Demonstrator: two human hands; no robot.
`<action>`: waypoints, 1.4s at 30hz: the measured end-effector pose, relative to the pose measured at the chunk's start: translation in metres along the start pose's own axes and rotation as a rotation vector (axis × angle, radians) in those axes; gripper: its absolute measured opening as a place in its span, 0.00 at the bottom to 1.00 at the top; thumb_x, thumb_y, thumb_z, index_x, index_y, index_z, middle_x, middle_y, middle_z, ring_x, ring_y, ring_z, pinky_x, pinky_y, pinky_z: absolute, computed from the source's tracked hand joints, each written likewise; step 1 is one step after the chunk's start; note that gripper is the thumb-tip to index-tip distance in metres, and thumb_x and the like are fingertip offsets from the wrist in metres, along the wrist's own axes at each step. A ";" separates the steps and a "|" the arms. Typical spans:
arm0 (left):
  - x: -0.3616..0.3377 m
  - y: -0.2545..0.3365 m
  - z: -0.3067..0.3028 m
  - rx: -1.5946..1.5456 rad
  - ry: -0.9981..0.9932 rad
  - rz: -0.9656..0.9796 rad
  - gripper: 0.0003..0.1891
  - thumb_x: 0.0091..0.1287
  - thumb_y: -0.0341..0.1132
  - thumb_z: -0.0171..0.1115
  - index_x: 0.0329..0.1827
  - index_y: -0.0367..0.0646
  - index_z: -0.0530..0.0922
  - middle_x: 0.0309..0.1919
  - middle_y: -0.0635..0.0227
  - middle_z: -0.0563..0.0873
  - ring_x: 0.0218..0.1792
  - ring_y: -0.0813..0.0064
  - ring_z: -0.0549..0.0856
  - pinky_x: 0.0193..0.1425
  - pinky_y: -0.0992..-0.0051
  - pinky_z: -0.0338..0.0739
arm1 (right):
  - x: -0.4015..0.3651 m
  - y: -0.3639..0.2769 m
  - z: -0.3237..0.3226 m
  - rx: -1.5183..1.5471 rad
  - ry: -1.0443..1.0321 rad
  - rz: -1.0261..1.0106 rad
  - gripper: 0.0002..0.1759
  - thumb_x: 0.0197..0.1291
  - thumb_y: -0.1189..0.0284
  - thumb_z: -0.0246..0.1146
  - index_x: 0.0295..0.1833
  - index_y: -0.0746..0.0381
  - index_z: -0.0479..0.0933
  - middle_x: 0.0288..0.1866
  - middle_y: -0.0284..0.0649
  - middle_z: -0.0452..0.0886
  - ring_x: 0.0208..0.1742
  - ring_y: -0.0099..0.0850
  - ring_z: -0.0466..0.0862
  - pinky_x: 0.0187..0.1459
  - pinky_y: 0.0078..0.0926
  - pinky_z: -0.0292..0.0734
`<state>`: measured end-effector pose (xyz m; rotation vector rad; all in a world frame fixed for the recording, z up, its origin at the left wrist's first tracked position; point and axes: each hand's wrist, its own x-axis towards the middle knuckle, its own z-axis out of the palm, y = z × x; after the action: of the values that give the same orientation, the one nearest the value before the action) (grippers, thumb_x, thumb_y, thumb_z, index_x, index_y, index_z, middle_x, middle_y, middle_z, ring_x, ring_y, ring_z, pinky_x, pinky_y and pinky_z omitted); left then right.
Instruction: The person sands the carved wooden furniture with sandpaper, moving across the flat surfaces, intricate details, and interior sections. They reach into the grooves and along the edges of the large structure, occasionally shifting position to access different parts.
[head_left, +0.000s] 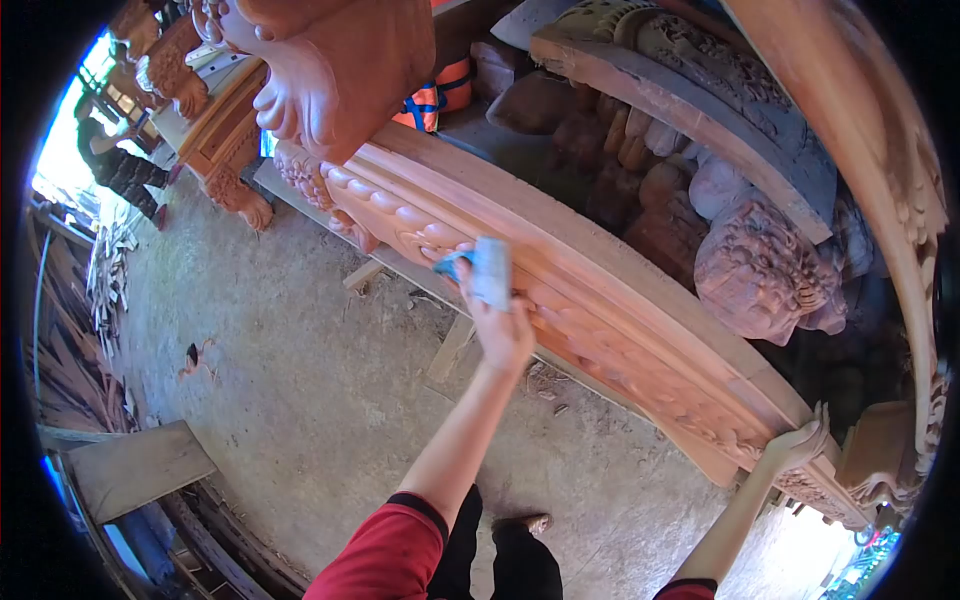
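Note:
My left hand (503,332) is closed around a blue-grey pad (491,272), smeared by motion, with a darker teal bit at its left side. It overlaps the front face of a long carved wooden rail (600,245), which has a row of scalloped relief and a flat top edge. Farther right, my right hand (800,446) lies on the same rail near its end, fingers stretched out over the top edge and nothing held. A carved clawed wooden foot (340,75) rises over the rail's far left part.
Behind the rail are a carved curly-maned wooden head (765,265) and a curved plank (690,125). A curved carved piece (860,120) arches on the right. A person (115,155) stands far left beside a wooden table (215,115). A board (135,470) and scrap wood lie at lower left.

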<state>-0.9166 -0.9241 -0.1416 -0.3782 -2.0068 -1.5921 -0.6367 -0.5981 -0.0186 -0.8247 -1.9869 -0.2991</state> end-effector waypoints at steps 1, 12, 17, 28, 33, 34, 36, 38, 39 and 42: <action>-0.010 0.011 0.002 0.165 -0.054 0.139 0.23 0.65 0.42 0.46 0.61 0.41 0.67 0.64 0.38 0.57 0.67 0.40 0.51 0.67 0.46 0.42 | -0.001 -0.001 0.000 -0.001 -0.002 0.004 0.25 0.67 0.64 0.38 0.44 0.67 0.79 0.49 0.44 0.79 0.54 0.41 0.74 0.58 0.40 0.62; 0.001 -0.003 -0.017 0.352 -0.047 0.112 0.20 0.63 0.36 0.49 0.60 0.52 0.70 0.65 0.44 0.58 0.64 0.41 0.58 0.65 0.44 0.49 | -0.002 0.001 0.001 -0.038 0.020 0.012 0.25 0.67 0.63 0.38 0.44 0.66 0.79 0.47 0.44 0.79 0.52 0.42 0.75 0.57 0.40 0.62; -0.050 0.019 0.006 0.347 -0.239 0.309 0.21 0.61 0.38 0.52 0.60 0.54 0.71 0.62 0.44 0.62 0.63 0.44 0.61 0.64 0.45 0.52 | -0.004 0.001 0.001 -0.055 0.034 0.029 0.25 0.66 0.63 0.39 0.43 0.66 0.79 0.47 0.44 0.79 0.54 0.42 0.74 0.57 0.41 0.61; -0.086 0.041 0.032 0.245 -0.189 0.103 0.25 0.68 0.49 0.41 0.61 0.42 0.68 0.63 0.44 0.61 0.65 0.44 0.57 0.66 0.48 0.46 | -0.004 -0.006 -0.001 -0.026 0.055 0.048 0.24 0.66 0.62 0.40 0.43 0.65 0.80 0.45 0.44 0.80 0.50 0.42 0.74 0.57 0.41 0.60; -0.165 0.093 0.074 0.146 -0.321 0.325 0.23 0.63 0.44 0.49 0.60 0.48 0.70 0.62 0.42 0.61 0.64 0.43 0.59 0.65 0.44 0.44 | -0.001 -0.007 -0.005 -0.038 0.049 0.031 0.24 0.66 0.61 0.39 0.43 0.64 0.79 0.45 0.43 0.80 0.49 0.42 0.75 0.56 0.42 0.61; -0.180 0.100 0.079 0.128 -0.420 0.442 0.23 0.61 0.43 0.51 0.60 0.49 0.70 0.62 0.43 0.62 0.64 0.43 0.60 0.65 0.42 0.43 | -0.002 -0.007 -0.004 -0.033 0.045 0.064 0.23 0.65 0.61 0.40 0.43 0.63 0.79 0.45 0.42 0.80 0.51 0.42 0.75 0.58 0.46 0.58; -0.192 0.101 0.081 0.172 -0.465 0.458 0.23 0.61 0.43 0.50 0.60 0.49 0.70 0.63 0.43 0.60 0.64 0.42 0.58 0.65 0.41 0.44 | -0.003 -0.005 -0.004 -0.021 0.050 0.068 0.23 0.65 0.61 0.41 0.43 0.62 0.79 0.45 0.42 0.80 0.51 0.42 0.74 0.58 0.47 0.57; -0.179 0.113 0.073 0.324 -0.436 0.357 0.23 0.64 0.42 0.45 0.62 0.44 0.66 0.63 0.42 0.60 0.64 0.42 0.57 0.67 0.44 0.43 | -0.002 -0.004 -0.005 0.032 0.051 0.087 0.22 0.64 0.60 0.42 0.43 0.60 0.80 0.46 0.38 0.80 0.53 0.40 0.74 0.60 0.52 0.51; -0.167 0.114 0.071 0.283 -0.326 0.209 0.25 0.66 0.42 0.43 0.63 0.39 0.63 0.63 0.42 0.60 0.64 0.42 0.57 0.68 0.47 0.42 | -0.003 -0.004 -0.006 0.031 0.052 0.097 0.22 0.64 0.60 0.42 0.43 0.60 0.80 0.46 0.38 0.80 0.53 0.40 0.74 0.60 0.52 0.51; -0.146 0.110 0.072 0.188 -0.068 -0.111 0.30 0.69 0.45 0.36 0.65 0.27 0.53 0.65 0.44 0.56 0.66 0.45 0.53 0.70 0.56 0.40 | -0.005 0.000 -0.004 0.027 0.045 0.094 0.21 0.64 0.59 0.44 0.44 0.57 0.80 0.47 0.34 0.80 0.55 0.38 0.72 0.62 0.57 0.44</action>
<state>-0.7565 -0.8097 -0.1474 -0.2560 -2.2426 -1.4560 -0.6324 -0.6026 -0.0206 -0.8842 -1.9002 -0.2337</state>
